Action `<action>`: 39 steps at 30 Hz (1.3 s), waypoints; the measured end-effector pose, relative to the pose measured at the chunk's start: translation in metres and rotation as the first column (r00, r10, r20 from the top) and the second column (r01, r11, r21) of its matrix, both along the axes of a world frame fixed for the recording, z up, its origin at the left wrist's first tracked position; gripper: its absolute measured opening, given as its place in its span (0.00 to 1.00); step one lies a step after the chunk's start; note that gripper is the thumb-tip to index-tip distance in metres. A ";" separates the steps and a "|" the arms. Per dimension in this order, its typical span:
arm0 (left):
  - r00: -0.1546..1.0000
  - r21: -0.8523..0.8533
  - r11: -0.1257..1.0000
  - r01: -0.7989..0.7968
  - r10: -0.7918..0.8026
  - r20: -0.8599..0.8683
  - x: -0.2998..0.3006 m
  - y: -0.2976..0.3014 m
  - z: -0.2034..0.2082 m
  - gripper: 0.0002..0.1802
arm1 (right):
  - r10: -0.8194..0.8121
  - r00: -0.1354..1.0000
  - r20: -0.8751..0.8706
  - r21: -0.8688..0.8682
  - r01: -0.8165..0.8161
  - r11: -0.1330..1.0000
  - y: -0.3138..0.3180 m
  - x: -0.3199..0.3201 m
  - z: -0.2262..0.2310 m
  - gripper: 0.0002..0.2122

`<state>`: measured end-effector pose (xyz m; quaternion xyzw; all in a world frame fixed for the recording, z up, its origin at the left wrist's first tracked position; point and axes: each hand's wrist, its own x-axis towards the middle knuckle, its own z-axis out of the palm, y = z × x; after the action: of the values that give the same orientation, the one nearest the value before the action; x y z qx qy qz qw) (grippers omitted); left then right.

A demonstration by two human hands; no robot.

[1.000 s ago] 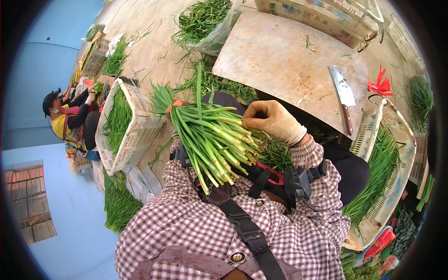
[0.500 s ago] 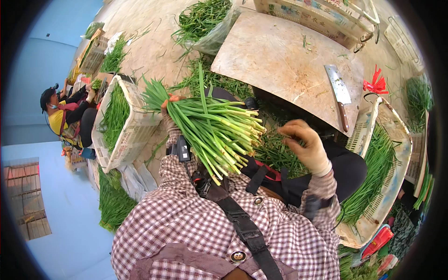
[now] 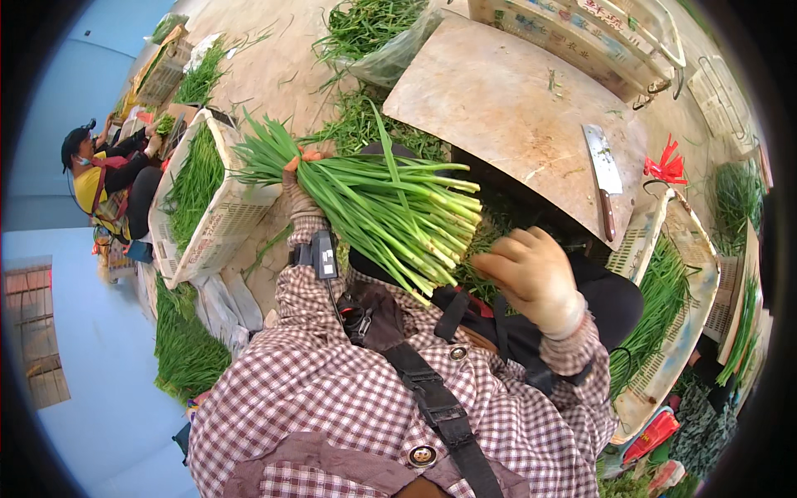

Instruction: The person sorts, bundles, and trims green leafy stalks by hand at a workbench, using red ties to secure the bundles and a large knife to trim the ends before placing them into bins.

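My left hand (image 3: 295, 184) grips a thick bundle of green chives (image 3: 378, 203) around its middle, leaf tips pointing left and pale cut ends pointing right. My right hand (image 3: 531, 278), in a light glove, hangs just right of the cut ends with its fingers curled, and I cannot see anything in it. A cleaver (image 3: 603, 172) lies on the wooden cutting board (image 3: 498, 108) beyond the bundle.
A white basket (image 3: 220, 224) with chives stands at the left, another basket (image 3: 668, 324) at the right. Loose chives lie in a bag (image 3: 374, 33) at the top. Red ties (image 3: 664, 162) lie by the board. Another person (image 3: 104, 170) sits at far left.
My right hand has let go of the bundle and dropped to the right and toward me. My left hand has carried the bundle slightly left.
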<state>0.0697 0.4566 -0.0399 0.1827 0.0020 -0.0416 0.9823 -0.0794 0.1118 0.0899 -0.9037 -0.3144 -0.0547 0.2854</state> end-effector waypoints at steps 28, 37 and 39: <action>0.993 -0.005 0.994 0.108 -0.108 -0.053 0.012 0.041 -0.038 0.15 | -0.410 0.912 -0.004 -0.076 0.409 0.910 0.030 -0.010 -0.056 0.03; 0.995 0.151 0.988 0.041 -0.027 -0.094 0.006 0.023 -0.023 0.14 | -0.418 0.893 -0.169 0.329 0.450 0.830 0.023 -0.007 -0.031 0.24; 0.995 0.089 0.994 0.070 -0.063 -0.078 0.006 0.027 -0.022 0.14 | -0.366 0.884 -0.292 0.334 0.453 0.827 0.037 0.009 -0.045 0.27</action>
<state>0.0760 0.4835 -0.0615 0.2260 0.0349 -0.0808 0.9701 -0.0703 0.1485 0.0446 -0.8746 -0.0618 -0.0788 0.4744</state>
